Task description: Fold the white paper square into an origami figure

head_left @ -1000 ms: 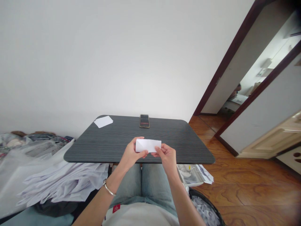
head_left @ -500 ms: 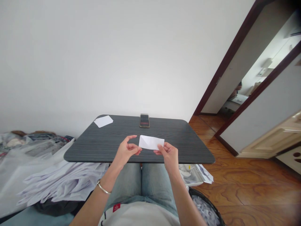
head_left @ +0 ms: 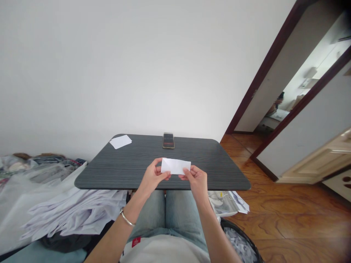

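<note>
A folded piece of white paper [head_left: 175, 166] is held level above the near part of the dark table [head_left: 115, 168]. My left hand [head_left: 152, 176] grips its left end, thumb on the face toward me and fingers behind. At the right end, my right hand [head_left: 196, 179] pinches the same paper between thumb and fingers. A faint crease crosses the paper's left part. White paper sheets [head_left: 121, 141] lie at the table's far left corner. A phone [head_left: 168, 140] rests at the middle of the far edge.
Crumpled white sheets [head_left: 74, 210] are heaped left of my legs. On the right stand a tray of odds and ends [head_left: 222, 204] and a dark bin holding paper scraps [head_left: 240, 244]. A white wall [head_left: 164, 65] rises behind the table. Through the doorway, a person is partly visible.
My left hand has moved right and closed on the left end of the paper. My right hand keeps its hold, and the paper has barely shifted.
</note>
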Available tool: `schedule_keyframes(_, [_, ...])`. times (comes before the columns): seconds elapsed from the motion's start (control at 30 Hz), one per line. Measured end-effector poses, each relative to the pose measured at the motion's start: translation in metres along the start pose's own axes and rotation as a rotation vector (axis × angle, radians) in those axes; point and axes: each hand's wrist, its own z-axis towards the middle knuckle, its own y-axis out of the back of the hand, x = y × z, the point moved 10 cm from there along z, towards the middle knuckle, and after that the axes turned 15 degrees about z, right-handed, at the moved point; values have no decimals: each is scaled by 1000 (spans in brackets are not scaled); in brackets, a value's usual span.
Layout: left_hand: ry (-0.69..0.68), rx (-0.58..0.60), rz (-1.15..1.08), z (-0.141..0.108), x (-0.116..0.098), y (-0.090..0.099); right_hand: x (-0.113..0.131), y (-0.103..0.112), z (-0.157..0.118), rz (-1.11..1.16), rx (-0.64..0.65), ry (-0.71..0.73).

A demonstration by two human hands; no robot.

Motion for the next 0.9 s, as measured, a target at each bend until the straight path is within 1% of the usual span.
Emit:
schedule_keyframes(0.1, [5, -29, -1, -1, -1, 7, 1, 3, 1, -12, -7, -3])
schedule_keyframes(0.27, [12, -40, 23, -5, -2, 17, 1, 5, 1, -8, -19, 4])
schedule_keyframes(0.53, [36, -39, 17, -7, 3, 26, 4, 8, 2, -34, -34, 6])
schedule_keyframes(0.63, [50, -68, -1, -6, 5, 30, 6, 9, 1, -42, -39, 7])
schedule_keyframes(0.7, [53, -62, -22, -4, 5, 26, 5, 7, 1, -40, -27, -3])
schedule_keyframes(0.8, [40, 13, -21, -2, 3, 10, 2, 0, 0, -24, 2, -20])
schedule_keyframes(0.9, [20, 38, 10, -1, 0, -3, 1, -6, -3, -4, 25, -23])
